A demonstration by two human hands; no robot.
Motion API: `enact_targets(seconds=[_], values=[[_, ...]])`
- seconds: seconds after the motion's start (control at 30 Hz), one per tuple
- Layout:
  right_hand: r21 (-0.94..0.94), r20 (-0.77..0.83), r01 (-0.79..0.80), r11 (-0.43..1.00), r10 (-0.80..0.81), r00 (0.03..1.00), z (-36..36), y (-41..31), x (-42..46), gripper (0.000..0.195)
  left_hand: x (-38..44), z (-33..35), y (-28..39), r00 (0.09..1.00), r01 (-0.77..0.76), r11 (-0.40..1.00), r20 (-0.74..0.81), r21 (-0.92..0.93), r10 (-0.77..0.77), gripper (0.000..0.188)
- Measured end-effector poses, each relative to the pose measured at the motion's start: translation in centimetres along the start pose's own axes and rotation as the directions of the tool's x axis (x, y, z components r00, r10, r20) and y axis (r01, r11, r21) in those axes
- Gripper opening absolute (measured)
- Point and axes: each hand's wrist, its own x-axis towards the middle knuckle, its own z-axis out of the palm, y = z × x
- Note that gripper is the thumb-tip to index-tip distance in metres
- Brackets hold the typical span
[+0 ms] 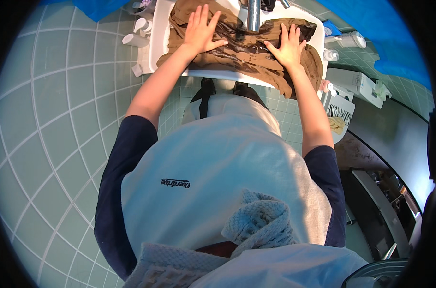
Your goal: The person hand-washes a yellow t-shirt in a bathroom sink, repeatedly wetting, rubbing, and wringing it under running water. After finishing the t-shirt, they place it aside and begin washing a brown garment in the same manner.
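Note:
A brown cloth garment (239, 54) lies spread across the white washbasin (156, 46), with dark wet patches through its middle. Its lower right corner hangs over the basin's front rim. My left hand (200, 32) rests flat on the cloth's left part, fingers spread. On the right part lies my right hand (289, 46), palm down with the fingers apart. Between the two hands the metal faucet spout (253, 16) reaches out over the cloth. Whether water runs from it I cannot tell. The cloth covers most of the bowl.
White bottles (135, 40) stand at the basin's left edge. Along the right side are a clear container (353, 39), a pump bottle (331, 55) and a pink bottle (325, 85). A white toilet (342, 108) holds a yellowish cloth (336, 124). Tiled wall (59, 108) rises at left.

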Motion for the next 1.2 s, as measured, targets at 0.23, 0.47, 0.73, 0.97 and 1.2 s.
enact_targets(seconds=[0.23,0.47,0.73,0.97,1.2], values=[[-0.040,-0.024,-0.014,0.999,0.014,1.000,3.5,0.5,0.0,0.112,-0.7,0.9,-0.4,0.954,0.169,0.985,0.248,0.027,-0.170,0.124],[-0.082,0.054,-0.054,0.995,0.059,0.997,3.8,0.4,-0.2,0.107,-0.1,1.8,0.3,0.924,0.179,0.983,0.335,0.042,-0.183,0.126],[-0.289,0.155,-0.088,0.953,0.138,0.978,3.7,-0.7,0.1,0.101,-0.1,2.9,0.2,0.930,0.195,0.977,0.299,0.082,-0.211,0.124],[-0.154,0.029,-0.097,0.983,0.102,0.994,3.7,-0.8,0.0,0.097,0.2,2.3,0.2,0.922,0.206,0.978,0.333,0.019,-0.200,0.121],[-0.083,0.154,-0.119,0.989,0.131,0.979,2.3,-1.1,0.6,0.088,-0.2,2.7,0.2,0.944,0.184,0.980,0.265,0.072,-0.197,0.123]])
